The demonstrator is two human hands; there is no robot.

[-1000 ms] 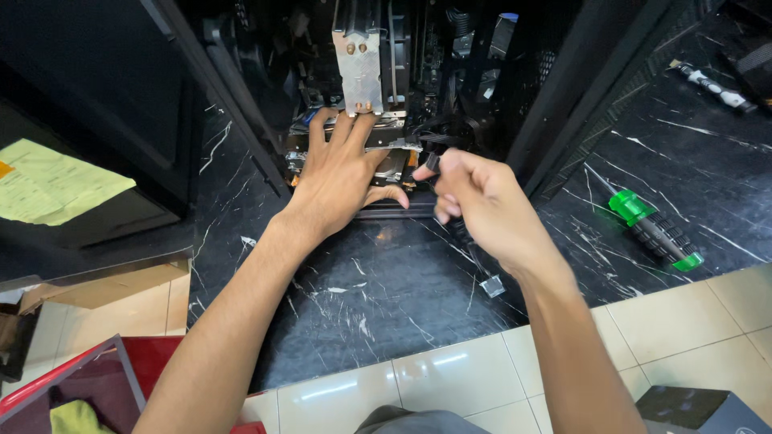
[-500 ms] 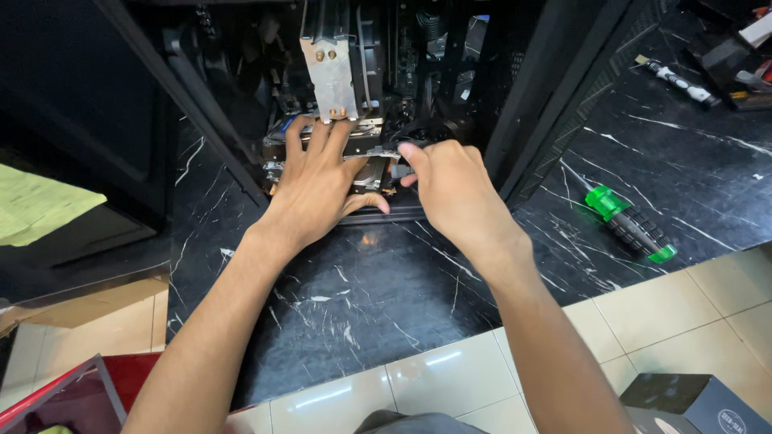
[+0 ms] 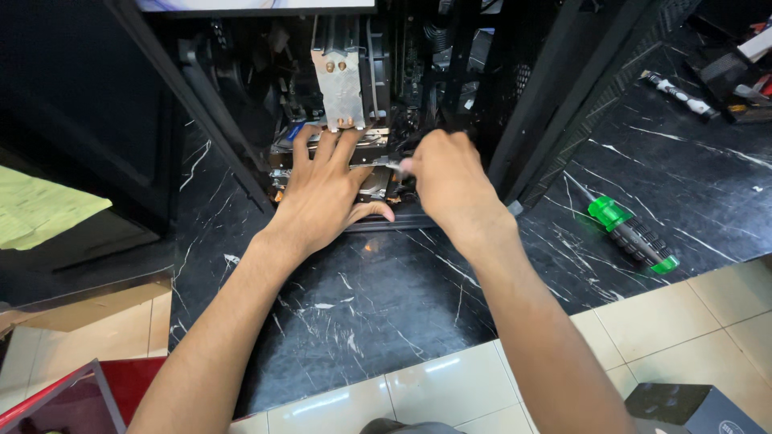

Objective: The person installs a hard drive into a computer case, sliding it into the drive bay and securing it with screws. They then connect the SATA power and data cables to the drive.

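Inside computer case, both hands

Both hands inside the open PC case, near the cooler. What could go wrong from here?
1. The left hand lies flat on the drive-like part under the tower heatsink; pressing hard could strain it.
2. The right hand works among dark cables, where one might snag.
3. The green-and-black screwdriver lies loose on the marble floor and could roll.
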